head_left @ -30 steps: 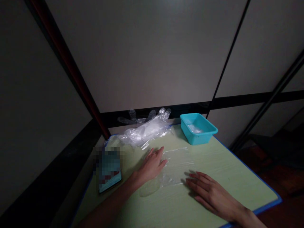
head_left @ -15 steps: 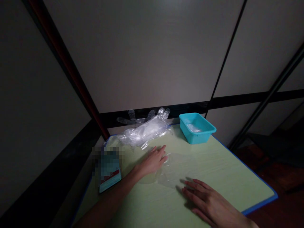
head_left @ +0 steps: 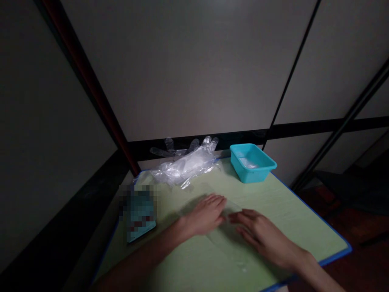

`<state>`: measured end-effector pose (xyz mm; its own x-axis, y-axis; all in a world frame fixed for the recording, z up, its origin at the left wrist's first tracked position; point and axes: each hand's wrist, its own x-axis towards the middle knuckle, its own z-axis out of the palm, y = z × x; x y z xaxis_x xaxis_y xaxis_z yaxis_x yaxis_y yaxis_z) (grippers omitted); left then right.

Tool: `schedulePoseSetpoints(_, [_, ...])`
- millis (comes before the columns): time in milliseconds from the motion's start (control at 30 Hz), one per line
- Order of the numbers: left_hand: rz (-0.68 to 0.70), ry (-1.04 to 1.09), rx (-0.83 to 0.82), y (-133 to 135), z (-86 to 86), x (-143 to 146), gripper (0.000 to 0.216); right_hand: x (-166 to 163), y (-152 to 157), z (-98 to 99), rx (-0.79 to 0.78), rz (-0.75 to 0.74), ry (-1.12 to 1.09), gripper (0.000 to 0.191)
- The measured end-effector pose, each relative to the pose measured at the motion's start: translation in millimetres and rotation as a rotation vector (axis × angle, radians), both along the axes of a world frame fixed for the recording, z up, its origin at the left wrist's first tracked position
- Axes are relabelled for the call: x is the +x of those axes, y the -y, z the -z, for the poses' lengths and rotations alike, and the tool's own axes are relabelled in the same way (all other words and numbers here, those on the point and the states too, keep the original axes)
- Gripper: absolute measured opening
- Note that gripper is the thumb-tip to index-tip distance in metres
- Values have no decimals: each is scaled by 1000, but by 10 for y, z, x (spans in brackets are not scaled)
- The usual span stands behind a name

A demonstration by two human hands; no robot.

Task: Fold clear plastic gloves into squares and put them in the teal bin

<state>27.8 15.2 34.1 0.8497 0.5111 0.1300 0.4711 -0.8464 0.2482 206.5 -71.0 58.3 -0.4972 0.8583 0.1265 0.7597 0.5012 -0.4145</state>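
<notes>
Clear plastic glove lies flat near the middle of the green counter, pinned under both hands. Left hand rests palm down on its left part, fingers spread and flat, closed on nothing. Right hand presses on its right part in the same way, fingertips nearly meeting those of the left. A heap of plastic gloves sits at the far edge, a teal tub by the far right corner, and a blurred phone at the left edge.
</notes>
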Motion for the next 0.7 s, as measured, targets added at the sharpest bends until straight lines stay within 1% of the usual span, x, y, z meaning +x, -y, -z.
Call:
schedulePoseSetpoints(33, [57,-3,-6,137,7,4,45,59,-153,-34,6,25,-41,32])
schedulePoseSetpoints(67, [103,4,-15,268,13,15,47,102,-323,-52,19,10,-76,35])
schedulePoseSetpoints(167, [331,-17,-71,569,29,83,56,96,-840,3,40,-117,-80,40])
schedulePoseSetpoints(233, [394,-27,-106,672,49,137,60,4,-1105,106,42,-177,25,43])
schedulePoseSetpoints(300, [405,-33,-143,713,82,172,61,-100,-1265,222,39,-228,118,45])
schedulePoseSetpoints(367, [411,-32,-191,722,117,175,61,-167,-1333,320,44,-250,143,44])
schedulePoseSetpoints(433, [416,-32,-238,721,143,151,59,-176,-1339,389,53,-240,146,43])
schedulePoseSetpoints(533, [431,-43,-288,714,143,95,57,-102,-1305,446,69,-184,152,44])
schedulePoseSetpoints(700, [487,-42,-389,678,66,-2,60,110,-1225,494,82,-53,174,43])
